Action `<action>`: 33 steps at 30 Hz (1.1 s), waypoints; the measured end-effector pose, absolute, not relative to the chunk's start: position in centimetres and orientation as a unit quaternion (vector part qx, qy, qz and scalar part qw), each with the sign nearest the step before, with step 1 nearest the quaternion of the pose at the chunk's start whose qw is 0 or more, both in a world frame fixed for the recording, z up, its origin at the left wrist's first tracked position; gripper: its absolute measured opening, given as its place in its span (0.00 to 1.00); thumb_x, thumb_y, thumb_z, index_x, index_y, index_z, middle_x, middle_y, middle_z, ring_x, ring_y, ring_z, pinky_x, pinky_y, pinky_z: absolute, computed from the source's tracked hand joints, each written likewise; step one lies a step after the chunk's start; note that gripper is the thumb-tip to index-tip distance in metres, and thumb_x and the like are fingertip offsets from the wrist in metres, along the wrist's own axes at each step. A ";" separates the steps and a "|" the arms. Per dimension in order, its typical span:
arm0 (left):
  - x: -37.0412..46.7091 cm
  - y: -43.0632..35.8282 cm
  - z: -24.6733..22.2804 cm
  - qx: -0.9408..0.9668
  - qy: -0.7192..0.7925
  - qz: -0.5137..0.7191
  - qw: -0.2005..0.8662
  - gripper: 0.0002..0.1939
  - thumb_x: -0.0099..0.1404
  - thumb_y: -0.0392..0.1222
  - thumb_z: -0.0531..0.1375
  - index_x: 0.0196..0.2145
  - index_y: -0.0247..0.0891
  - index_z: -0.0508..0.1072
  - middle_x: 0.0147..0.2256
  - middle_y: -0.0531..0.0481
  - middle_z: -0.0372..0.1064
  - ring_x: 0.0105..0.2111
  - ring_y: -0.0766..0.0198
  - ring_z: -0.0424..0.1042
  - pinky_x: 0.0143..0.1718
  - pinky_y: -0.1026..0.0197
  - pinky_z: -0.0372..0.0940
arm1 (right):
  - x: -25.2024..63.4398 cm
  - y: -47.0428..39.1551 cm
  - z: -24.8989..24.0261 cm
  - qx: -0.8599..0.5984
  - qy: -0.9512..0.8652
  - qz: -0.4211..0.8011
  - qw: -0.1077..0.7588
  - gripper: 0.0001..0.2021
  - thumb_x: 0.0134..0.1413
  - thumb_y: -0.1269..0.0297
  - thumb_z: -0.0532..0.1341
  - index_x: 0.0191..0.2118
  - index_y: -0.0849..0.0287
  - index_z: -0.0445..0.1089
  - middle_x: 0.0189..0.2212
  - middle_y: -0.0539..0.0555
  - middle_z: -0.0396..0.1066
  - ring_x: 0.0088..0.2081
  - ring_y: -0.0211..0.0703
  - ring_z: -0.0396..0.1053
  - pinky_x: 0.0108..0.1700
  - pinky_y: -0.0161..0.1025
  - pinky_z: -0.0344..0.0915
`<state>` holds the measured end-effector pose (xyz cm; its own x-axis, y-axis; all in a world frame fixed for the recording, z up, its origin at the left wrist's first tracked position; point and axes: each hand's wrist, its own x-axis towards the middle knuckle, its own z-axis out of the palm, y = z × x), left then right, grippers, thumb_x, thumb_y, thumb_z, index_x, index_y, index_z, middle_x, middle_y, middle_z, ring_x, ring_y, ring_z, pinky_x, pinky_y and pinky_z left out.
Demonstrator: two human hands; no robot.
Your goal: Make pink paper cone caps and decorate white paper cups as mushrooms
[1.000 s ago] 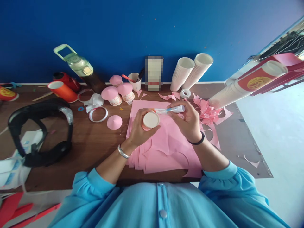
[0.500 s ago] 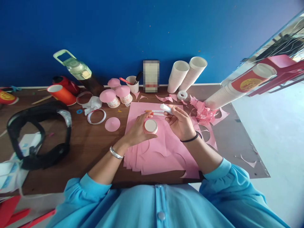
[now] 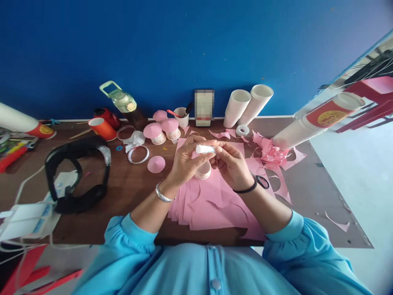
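Observation:
A small white tube [image 3: 205, 149] lies crosswise between my hands. My left hand [image 3: 184, 160] has its fingers closed on the tube's left end. The right end is pinched by my right hand [image 3: 232, 164]. Just below the tube a small patterned paper cup [image 3: 203, 171] stands on the stacked pink paper sheets [image 3: 215, 213], its upper part partly hidden by my fingers. A loose pink paper cone [image 3: 156, 164] lies on the table left of my left hand. Small cups topped with pink cones [image 3: 154, 130] stand behind it.
Stacks of white cups [image 3: 238, 107] stand by the wall, near a tape roll [image 3: 242, 130]. Scissors [image 3: 262, 181] lie by my right wrist, with pink scraps [image 3: 272, 151] behind. At left are a bottle [image 3: 130, 107], a white ring [image 3: 138, 154] and a black strap device [image 3: 78, 143].
My left hand has let go of the cup and taken hold of the white tube. My right hand has come in beside it. The view has shifted, showing more of the table's left side.

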<state>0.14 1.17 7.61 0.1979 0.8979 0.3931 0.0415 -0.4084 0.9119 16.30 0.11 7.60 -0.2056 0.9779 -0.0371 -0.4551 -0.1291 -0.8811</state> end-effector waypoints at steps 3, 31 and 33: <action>0.2 0.8 7.6 0.629 0.369 0.534 0.427 0.13 0.65 0.50 0.69 0.47 0.49 0.82 0.46 0.48 0.74 0.46 0.58 0.76 0.47 0.54 0.76 | 16.8 -0.1 7.1 -0.339 -0.419 0.661 0.522 0.21 0.56 0.43 0.69 0.33 0.58 0.73 0.23 0.49 0.71 0.23 0.34 0.65 0.24 0.34 0.65; 2.3 -0.9 8.5 0.541 0.412 0.592 0.433 0.17 0.60 0.52 0.72 0.27 0.40 0.71 0.33 0.53 0.69 0.33 0.65 0.72 0.36 0.58 0.71 | 18.2 -2.7 6.3 -0.384 -0.563 0.494 0.540 0.15 0.62 0.50 0.67 0.46 0.54 0.76 0.35 0.54 0.81 0.32 0.44 0.79 0.37 0.44 0.78; 2.0 -0.8 8.6 0.589 0.415 0.583 0.375 0.15 0.60 0.49 0.72 0.27 0.40 0.72 0.33 0.53 0.69 0.34 0.65 0.71 0.36 0.58 0.70 | 18.2 -2.3 6.1 -0.344 -0.500 0.601 0.520 0.15 0.63 0.48 0.67 0.44 0.55 0.77 0.30 0.51 0.79 0.28 0.41 0.77 0.33 0.40 0.77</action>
<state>2.00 -0.84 8.55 -0.0244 0.9269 0.3746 0.0515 -0.3730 0.9264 18.18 -2.32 6.11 -0.2219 0.9691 0.1076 -0.2812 0.0421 -0.9587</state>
